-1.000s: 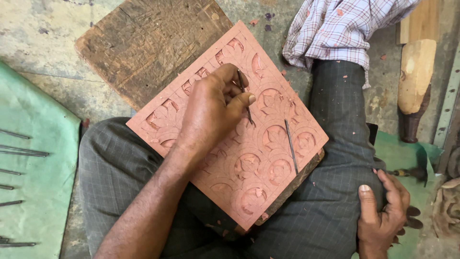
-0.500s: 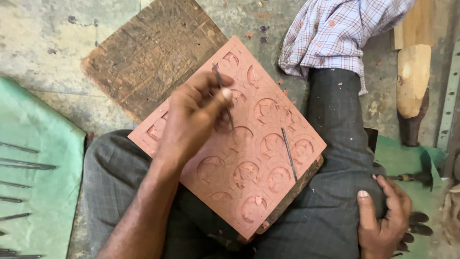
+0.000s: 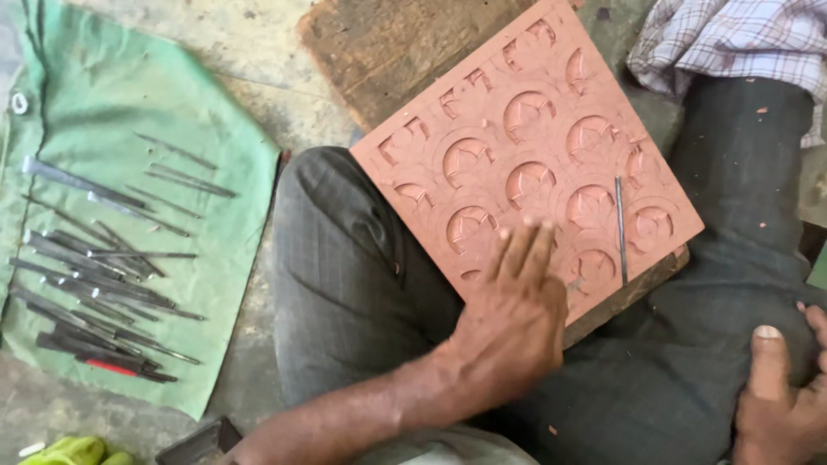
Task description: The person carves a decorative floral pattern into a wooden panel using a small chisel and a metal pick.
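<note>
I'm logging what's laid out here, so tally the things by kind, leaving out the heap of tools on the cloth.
Square terracotta-coloured carved slab: 1
Thin metal tool lying on the slab: 1
Weathered brown wooden board: 1
Green cloth: 1
Hands: 2, left on the slab, right on the knee
Total: 6

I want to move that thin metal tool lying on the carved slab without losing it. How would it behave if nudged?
The thin metal tool looks like a stiff, slender rod, so it probably won't bend. It may roll or slide, since the reddish carved slab sits tilted on the lap. The carved hollows might catch it partway.
</note>
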